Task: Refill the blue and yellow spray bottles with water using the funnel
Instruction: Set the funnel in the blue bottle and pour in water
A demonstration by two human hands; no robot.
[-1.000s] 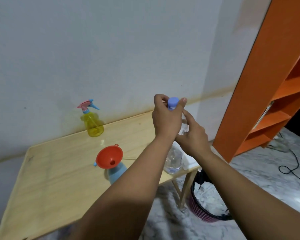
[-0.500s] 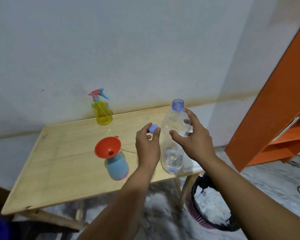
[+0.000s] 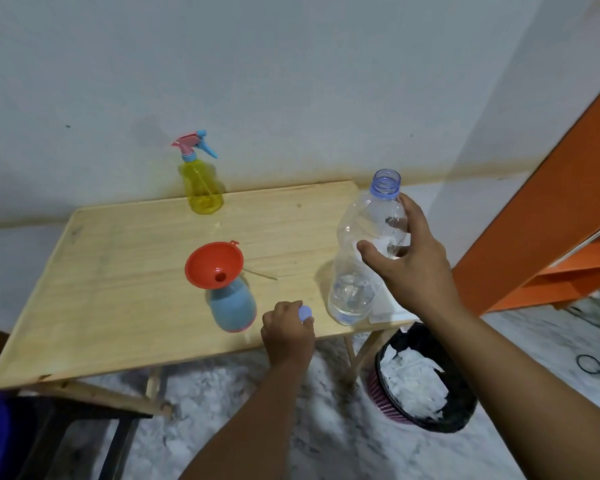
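On our wooden table (image 3: pixel 118 271), our right hand (image 3: pixel 409 268) gripped the uncapped water bottle (image 3: pixel 368 237) while our left hand (image 3: pixel 286 332) pinched its cap (image 3: pixel 305 312) beside the funnel-topped blue spray bottle (image 3: pixel 232 306).

Head view; looks steeply down; near

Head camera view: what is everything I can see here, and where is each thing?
table: one, pale wood, against the wall
yellow spray bottle: one, pink and blue trigger top, far edge of the table
blue spray bottle: one, top off, near edge of the table
funnel: one, red-orange, seated in the blue spray bottle's neck
water bottle: one, clear, uncapped, partly filled, right end of the table
cap: one, pale blue, in the left hand
bin: one, black liner, white scraps, on the floor
shelf: one, orange, right
left hand: pinches the cap
right hand: holds the water bottle
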